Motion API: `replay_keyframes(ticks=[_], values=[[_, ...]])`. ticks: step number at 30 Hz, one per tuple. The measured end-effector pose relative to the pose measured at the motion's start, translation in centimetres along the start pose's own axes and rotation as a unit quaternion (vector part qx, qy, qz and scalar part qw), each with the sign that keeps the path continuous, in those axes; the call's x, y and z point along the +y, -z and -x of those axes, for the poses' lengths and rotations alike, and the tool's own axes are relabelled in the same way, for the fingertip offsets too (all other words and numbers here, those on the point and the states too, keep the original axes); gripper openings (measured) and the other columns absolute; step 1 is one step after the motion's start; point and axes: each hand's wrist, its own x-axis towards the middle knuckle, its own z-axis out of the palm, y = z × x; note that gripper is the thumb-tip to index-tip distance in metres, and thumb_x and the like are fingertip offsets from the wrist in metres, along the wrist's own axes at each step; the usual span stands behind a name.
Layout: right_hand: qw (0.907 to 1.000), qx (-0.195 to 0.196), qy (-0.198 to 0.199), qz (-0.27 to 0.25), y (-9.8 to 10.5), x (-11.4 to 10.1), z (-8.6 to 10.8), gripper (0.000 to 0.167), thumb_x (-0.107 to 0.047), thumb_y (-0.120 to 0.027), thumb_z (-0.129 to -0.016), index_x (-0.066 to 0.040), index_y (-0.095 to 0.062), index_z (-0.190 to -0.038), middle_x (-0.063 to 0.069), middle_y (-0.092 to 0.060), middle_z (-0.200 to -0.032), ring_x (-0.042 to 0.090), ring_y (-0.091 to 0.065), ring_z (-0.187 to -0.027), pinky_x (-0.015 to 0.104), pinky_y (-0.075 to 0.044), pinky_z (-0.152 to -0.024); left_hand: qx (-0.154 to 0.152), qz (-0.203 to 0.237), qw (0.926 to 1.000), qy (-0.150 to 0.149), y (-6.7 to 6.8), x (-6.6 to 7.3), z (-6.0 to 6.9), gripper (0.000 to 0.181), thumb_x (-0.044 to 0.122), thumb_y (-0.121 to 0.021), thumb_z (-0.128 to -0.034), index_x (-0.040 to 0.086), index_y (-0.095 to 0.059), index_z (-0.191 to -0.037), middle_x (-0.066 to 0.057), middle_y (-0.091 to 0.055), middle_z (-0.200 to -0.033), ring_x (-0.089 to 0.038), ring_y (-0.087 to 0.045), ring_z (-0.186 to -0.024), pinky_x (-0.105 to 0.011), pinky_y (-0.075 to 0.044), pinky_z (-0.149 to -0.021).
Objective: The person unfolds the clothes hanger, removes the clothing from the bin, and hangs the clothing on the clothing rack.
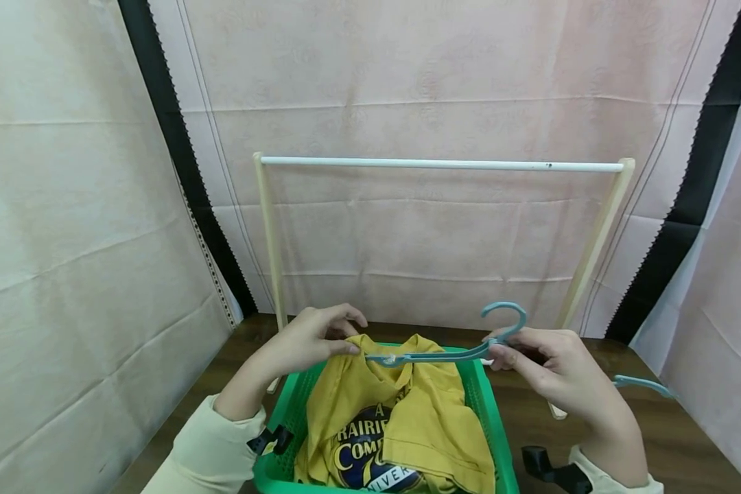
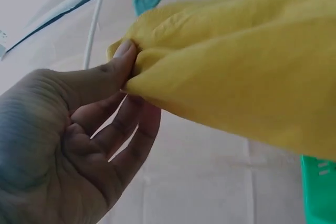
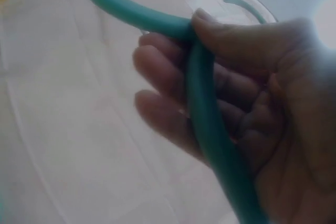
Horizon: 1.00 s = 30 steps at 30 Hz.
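My left hand (image 1: 309,343) pinches a yellow T-shirt (image 1: 435,418) with a dark printed design, close to its neck; the left wrist view shows cloth between thumb and fingers (image 2: 113,66). The right hand (image 1: 562,367) grips a blue clothes hanger (image 1: 441,357) near the base of its hook. Held sideways, the hanger reaches left across the neck of the shirt, its far end by the left fingertips. Whether that end lies inside the neck opening I cannot tell. Below, the shirt hangs into a green basket (image 1: 499,446).
Behind the basket stands a rack with a white crossbar (image 1: 438,164) and cream side posts (image 1: 593,247). Another blue hanger (image 1: 643,384) lies on the brown table (image 1: 685,439) at the right, partly behind my right arm. Pale cloth walls (image 1: 438,68) surround the table.
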Motion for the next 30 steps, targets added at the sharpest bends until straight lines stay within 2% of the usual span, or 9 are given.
replay_keyframes(ticks=[6,12,15,19,20,23,26,30], values=[[0.9987,0.030,0.040,0.006,-1.1,0.0,-0.5,0.036,0.016,-0.071,-0.083,-0.012,-0.074,-0.105,-0.005,-0.073,-0.082,0.002,-0.069,-0.072,0.018,-0.053,-0.056,0.056,-0.021,0.9967,-0.056,-1.1,1.1,-0.4,0.016,0.011,-0.074,-0.0920,0.018,-0.072,-0.105,0.009,-0.075,-0.093,0.001,-0.068,-0.085,-0.024,-0.056,-0.073],[0.9987,0.037,0.030,0.017,-1.3,-0.3,-0.9,0.033,0.014,-0.071,-0.085,-0.015,-0.073,-0.102,-0.007,-0.072,-0.080,0.001,-0.069,-0.070,0.017,-0.053,-0.056,0.103,-0.049,0.9909,-0.072,-1.7,2.5,0.1,0.014,0.022,-0.078,-0.0884,0.031,-0.075,-0.099,0.021,-0.073,-0.089,0.005,-0.065,-0.076,-0.022,-0.047,-0.054],[0.9983,0.042,0.032,0.023,-1.4,-0.5,-1.1,0.033,0.013,-0.072,-0.085,-0.017,-0.073,-0.100,-0.010,-0.072,-0.081,0.000,-0.068,-0.070,0.018,-0.053,-0.056,0.115,-0.029,0.9899,-0.078,-2.0,2.9,0.3,0.014,0.021,-0.080,-0.0867,0.029,-0.076,-0.098,0.022,-0.072,-0.088,0.004,-0.065,-0.075,-0.022,-0.047,-0.052],[0.9969,0.060,0.040,0.031,-1.3,-0.6,-1.1,0.033,0.013,-0.073,-0.083,-0.017,-0.073,-0.097,-0.010,-0.072,-0.080,-0.001,-0.068,-0.069,0.018,-0.054,-0.057,0.120,0.009,0.9901,-0.072,-2.3,3.2,0.2,0.011,0.019,-0.079,-0.0875,0.024,-0.076,-0.097,0.017,-0.073,-0.087,0.001,-0.068,-0.079,-0.024,-0.055,-0.064],[0.9961,0.067,0.046,0.034,-1.3,-0.6,-1.1,0.034,0.014,-0.074,-0.082,-0.016,-0.073,-0.097,-0.010,-0.072,-0.080,0.000,-0.068,-0.069,0.018,-0.054,-0.056,0.122,0.011,0.9902,-0.067,-2.3,3.3,0.2,0.010,0.019,-0.078,-0.0879,0.024,-0.076,-0.097,0.017,-0.073,-0.087,0.001,-0.068,-0.079,-0.025,-0.056,-0.067],[0.9932,0.089,0.063,0.041,-1.4,-0.5,-1.1,0.035,0.015,-0.075,-0.080,-0.014,-0.074,-0.097,-0.009,-0.072,-0.079,0.002,-0.068,-0.067,0.017,-0.053,-0.056,0.133,0.002,0.9901,-0.045,-2.2,3.5,0.3,0.009,0.024,-0.077,-0.0896,0.029,-0.077,-0.097,0.021,-0.072,-0.088,0.002,-0.067,-0.077,-0.025,-0.056,-0.066],[0.9900,0.109,0.076,0.047,-1.4,-0.4,-1.2,0.034,0.015,-0.076,-0.078,-0.014,-0.074,-0.096,-0.008,-0.072,-0.077,0.001,-0.067,-0.066,0.015,-0.051,-0.054,0.149,-0.014,0.9883,-0.030,-2.2,3.7,0.5,0.007,0.032,-0.073,-0.0928,0.036,-0.077,-0.098,0.026,-0.071,-0.089,0.003,-0.058,-0.061,-0.024,-0.051,-0.057],[0.9857,0.132,0.094,0.045,-1.3,-0.3,-1.3,0.029,0.014,-0.076,-0.079,-0.012,-0.074,-0.093,-0.005,-0.069,-0.074,-0.001,-0.063,-0.064,0.014,-0.048,-0.053,0.166,0.005,0.9841,-0.061,-2.6,3.6,0.6,0.013,0.033,-0.065,-0.0996,0.032,-0.078,-0.099,0.020,-0.073,-0.093,0.000,-0.046,-0.053,-0.024,-0.046,-0.054]])
